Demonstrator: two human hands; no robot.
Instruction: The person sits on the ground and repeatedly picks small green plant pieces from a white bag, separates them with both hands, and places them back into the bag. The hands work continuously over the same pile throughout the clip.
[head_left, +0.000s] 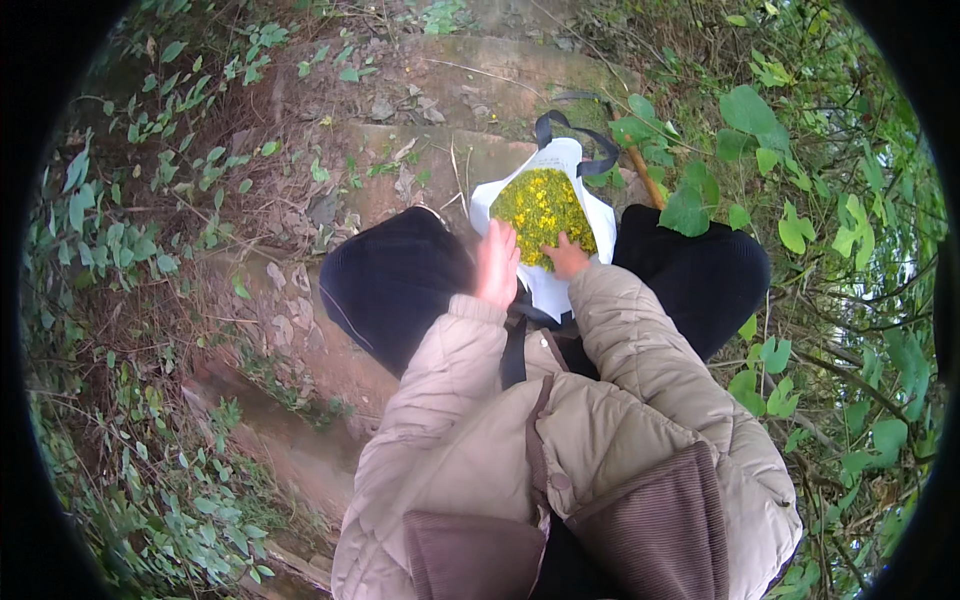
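Observation:
A white bag (600, 217) with dark strap handles (596, 154) stands open between my knees. Small yellow flowers (536, 202) with green bits fill it. My left hand (497, 262) is at the bag's near left rim, its fingers held together and pointing away from me; whether it touches the rim or the flowers I cannot tell. On the near right side, my right hand (568, 256) rests on the flowers with its fingers spread. Neither hand shows anything gripped in it.
Stone steps (435, 169) with dry leaves and twigs lie beyond and beside me. A wooden handle (643, 172) leans near my right knee, partly behind broad leaves (686, 210). Leafy plants (150, 232) edge the left side, and dense vines (840, 225) crowd the right.

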